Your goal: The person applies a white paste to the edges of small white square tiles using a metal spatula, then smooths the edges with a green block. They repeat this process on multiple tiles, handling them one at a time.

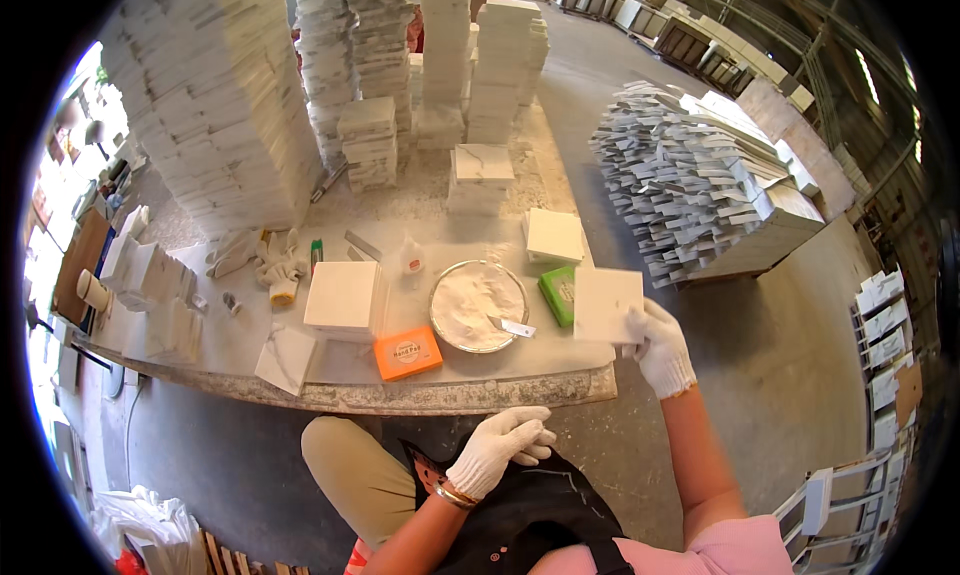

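Observation:
My right hand [660,350], in a white knit glove, grips a square white tile [607,300] by its right edge. The tile is held up at the table's right corner, with its pale face toward me. Above my lap is my left hand [502,445], gloved too, its fingers curled together and nothing seen in them. On the table, a round metal-rimmed pan [470,310] of whitish powder or paste has a putty knife [513,327] lying in it. Beside the pan are an orange box [408,353] and a green box [558,295], the latter partly behind the held tile.
A tile stack [342,297] and a lone veined tile [286,358] lie left of the pan; a small tile pile [553,237] lies behind it. Tall marble-like stacks [205,105] rise at the back. Cotton gloves [280,260] and a small bottle [411,257] lie nearby.

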{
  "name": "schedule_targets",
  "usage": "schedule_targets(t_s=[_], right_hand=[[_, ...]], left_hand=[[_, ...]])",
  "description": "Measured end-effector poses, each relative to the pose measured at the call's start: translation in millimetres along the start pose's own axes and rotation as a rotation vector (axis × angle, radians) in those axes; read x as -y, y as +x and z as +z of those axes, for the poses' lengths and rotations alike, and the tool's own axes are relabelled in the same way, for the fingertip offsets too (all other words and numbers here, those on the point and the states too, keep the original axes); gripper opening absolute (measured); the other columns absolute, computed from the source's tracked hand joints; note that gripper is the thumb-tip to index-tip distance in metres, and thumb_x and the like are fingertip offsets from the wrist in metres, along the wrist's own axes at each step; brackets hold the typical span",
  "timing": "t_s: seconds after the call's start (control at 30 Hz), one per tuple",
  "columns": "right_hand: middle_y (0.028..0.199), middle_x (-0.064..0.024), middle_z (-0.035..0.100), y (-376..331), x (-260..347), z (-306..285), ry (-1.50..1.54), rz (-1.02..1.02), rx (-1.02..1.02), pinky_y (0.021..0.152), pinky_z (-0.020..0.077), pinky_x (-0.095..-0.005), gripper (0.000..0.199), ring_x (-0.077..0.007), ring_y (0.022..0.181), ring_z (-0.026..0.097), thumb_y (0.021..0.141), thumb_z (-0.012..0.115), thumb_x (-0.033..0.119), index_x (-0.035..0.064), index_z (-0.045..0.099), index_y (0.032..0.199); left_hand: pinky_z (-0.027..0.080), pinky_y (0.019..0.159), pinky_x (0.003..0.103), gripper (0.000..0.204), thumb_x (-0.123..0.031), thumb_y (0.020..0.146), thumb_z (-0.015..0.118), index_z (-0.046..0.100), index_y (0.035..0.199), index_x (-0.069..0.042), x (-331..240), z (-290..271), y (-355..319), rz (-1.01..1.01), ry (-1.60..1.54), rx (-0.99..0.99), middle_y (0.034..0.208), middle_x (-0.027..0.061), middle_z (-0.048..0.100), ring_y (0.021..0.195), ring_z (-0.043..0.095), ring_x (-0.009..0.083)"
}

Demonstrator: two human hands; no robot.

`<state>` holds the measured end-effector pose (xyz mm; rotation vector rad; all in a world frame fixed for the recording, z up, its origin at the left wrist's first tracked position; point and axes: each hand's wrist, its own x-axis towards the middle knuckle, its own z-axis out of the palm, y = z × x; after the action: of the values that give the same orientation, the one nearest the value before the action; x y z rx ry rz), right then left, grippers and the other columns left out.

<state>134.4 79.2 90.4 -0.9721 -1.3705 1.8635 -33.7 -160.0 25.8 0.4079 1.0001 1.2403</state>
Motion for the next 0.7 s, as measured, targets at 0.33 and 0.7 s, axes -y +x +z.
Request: schedule_targets(t_s=[0.33,0.7], right_hand=[[0.098,-0.0029,0.071,198,-17,15,-0.071,0.038,0.09,0.056,0.0503,-0.0247,0.033,-0.0102,0.081,0.067,0.098,0.069,0.028,0.0044,0.069,0.12],[0.095,0.0,0.067,139,25,37,-0.748,-0.212,-0.138,0.056,0.0417,-0.0191,0.049,-0.0042,0.075,0.058,0.097,0.066,0.03,0.0008,0.063,0.137]], left_hand=[[0.056,0.078,0.026,0.046,-0.028,0.104,0.058,0.058,0.138,0.004,-12,-33,-24,-0.075,0.12,-0.112,0.109,0.0138,0.073,0.089,0.07,0.0156],[0.054,0.092,0.034,0.053,-0.019,0.093,0.076,0.058,0.137,0.002,-113,-118,-62,0.805,0.685,-0.947,0.119,0.0149,0.07,0.107,0.068,0.0232]])
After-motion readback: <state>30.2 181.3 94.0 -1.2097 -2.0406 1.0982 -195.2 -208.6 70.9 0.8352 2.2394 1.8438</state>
